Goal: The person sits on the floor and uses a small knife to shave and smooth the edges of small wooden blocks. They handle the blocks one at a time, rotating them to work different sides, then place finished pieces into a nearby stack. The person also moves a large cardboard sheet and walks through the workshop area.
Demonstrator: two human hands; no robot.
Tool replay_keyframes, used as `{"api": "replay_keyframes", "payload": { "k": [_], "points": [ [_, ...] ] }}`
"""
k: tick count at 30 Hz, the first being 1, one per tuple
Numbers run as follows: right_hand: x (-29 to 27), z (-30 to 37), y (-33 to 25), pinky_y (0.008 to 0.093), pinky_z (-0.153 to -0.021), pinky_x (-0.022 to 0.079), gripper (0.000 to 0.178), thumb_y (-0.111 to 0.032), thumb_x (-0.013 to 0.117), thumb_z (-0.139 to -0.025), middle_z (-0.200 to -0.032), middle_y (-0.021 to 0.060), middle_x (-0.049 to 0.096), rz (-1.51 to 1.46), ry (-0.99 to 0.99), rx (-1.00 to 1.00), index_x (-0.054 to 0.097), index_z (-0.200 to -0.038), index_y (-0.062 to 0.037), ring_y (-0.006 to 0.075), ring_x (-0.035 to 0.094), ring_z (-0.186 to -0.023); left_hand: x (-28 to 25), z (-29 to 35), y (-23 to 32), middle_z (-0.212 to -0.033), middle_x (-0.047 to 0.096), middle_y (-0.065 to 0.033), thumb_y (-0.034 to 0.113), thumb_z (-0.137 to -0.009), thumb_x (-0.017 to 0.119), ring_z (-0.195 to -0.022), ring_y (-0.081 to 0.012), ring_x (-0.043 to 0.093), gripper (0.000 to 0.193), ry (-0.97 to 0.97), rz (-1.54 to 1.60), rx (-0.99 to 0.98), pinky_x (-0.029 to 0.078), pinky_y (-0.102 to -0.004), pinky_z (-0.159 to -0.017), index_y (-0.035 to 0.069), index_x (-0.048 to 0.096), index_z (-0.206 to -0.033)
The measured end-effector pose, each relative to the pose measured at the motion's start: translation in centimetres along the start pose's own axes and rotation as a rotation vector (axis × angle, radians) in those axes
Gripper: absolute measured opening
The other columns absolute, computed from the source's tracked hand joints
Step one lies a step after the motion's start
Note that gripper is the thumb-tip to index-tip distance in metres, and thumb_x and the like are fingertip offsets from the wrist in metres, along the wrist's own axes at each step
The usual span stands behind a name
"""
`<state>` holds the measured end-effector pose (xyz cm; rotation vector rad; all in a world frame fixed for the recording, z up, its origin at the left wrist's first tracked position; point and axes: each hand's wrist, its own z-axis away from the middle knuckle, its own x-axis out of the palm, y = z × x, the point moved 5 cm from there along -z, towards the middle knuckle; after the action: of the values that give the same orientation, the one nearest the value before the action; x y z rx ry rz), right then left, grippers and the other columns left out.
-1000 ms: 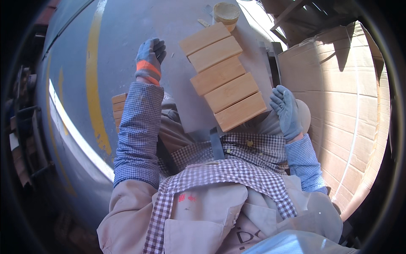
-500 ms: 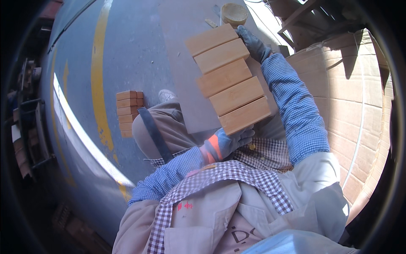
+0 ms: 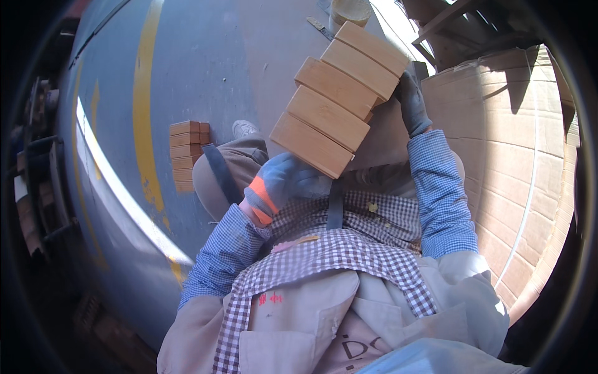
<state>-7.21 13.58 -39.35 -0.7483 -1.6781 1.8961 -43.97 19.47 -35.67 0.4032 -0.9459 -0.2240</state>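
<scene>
A row of several light-brown wooden blocks (image 3: 331, 117), pressed side by side and unevenly staggered, is held up in front of me between my two gloved hands. My left hand (image 3: 286, 182), in a grey glove with an orange band, is closed against the near end of the row; its fingertips are partly hidden. At the far right end, my right hand (image 3: 413, 105), in a dark grey glove, presses on the last block, with some of its fingers behind the wood.
A smaller pile of similar blocks (image 3: 185, 154) stands on the floor left of my knee. Beyond the held row are a round tub (image 3: 352, 10) and a flat-bladed tool (image 3: 320, 27) on a grey sheet (image 3: 274, 68). Large cardboard (image 3: 507, 162) lines the right side.
The held row has turned clockwise, its near end swinging left and its far end right. My left hand has moved left and up; my right hand has shifted right and nearer.
</scene>
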Motion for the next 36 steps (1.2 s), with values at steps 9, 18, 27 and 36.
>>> {"api": "replay_keyframes", "payload": {
  "k": [9,18,27,36],
  "points": [
    [-0.3,8.3,0.2,0.0321,-0.092,0.049,0.04,-0.034,0.043,-0.11,-0.121,0.005,0.061,-0.115,0.098,0.072,0.057,-0.133,-0.0041,0.0137,0.058,-0.105,-5.1,-1.8,7.4,-0.121,0.067,-0.0103,0.036,-0.103,0.056,-0.107,-0.0209,0.067,0.047,0.232,-0.359,-0.011,0.06,-0.0403,-0.089,0.003,0.055,-0.138],
    [-1.5,10.8,0.3,0.0286,-0.091,0.05,0.034,-0.024,0.046,-0.108,-0.114,0.0054,0.066,0.125,0.023,0.014,0.061,-0.128,0.0004,0.0147,0.063,-0.105,-5.3,-2.1,8.5,-0.116,0.068,-0.0092,0.04,-0.102,0.058,-0.105,-0.0194,0.067,0.05,0.274,-0.492,0.007,0.059,-0.0377,-0.088,0.003,0.058,-0.135],
    [-5.4,4.4,-14.2,0.0299,-0.094,0.055,0.03,-0.014,0.055,-0.104,-0.119,0.01,0.069,0.781,0.134,-0.261,0.063,-0.131,-0.0019,0.0188,0.066,-0.111,-3.1,-2.4,15.5,-0.11,0.07,-0.0064,0.027,-0.103,0.057,-0.101,-0.0181,0.068,0.028,0.519,-0.635,0.367,0.055,-0.0322,-0.087,0.008,0.063,-0.122],
    [19.2,-14.1,-20.5,0.0382,-0.091,0.055,0.039,-0.031,0.072,-0.089,-0.112,0.0139,0.073,1.437,-0.475,-0.316,0.069,-0.121,-0.0096,0.0284,0.07,-0.102,-2.6,-8.4,18.6,-0.111,0.068,-0.0053,0.027,-0.101,0.061,-0.105,-0.0187,0.066,0.026,0.552,-0.292,0.506,0.053,-0.037,-0.093,0.009,0.062,-0.12]
  ]
}}
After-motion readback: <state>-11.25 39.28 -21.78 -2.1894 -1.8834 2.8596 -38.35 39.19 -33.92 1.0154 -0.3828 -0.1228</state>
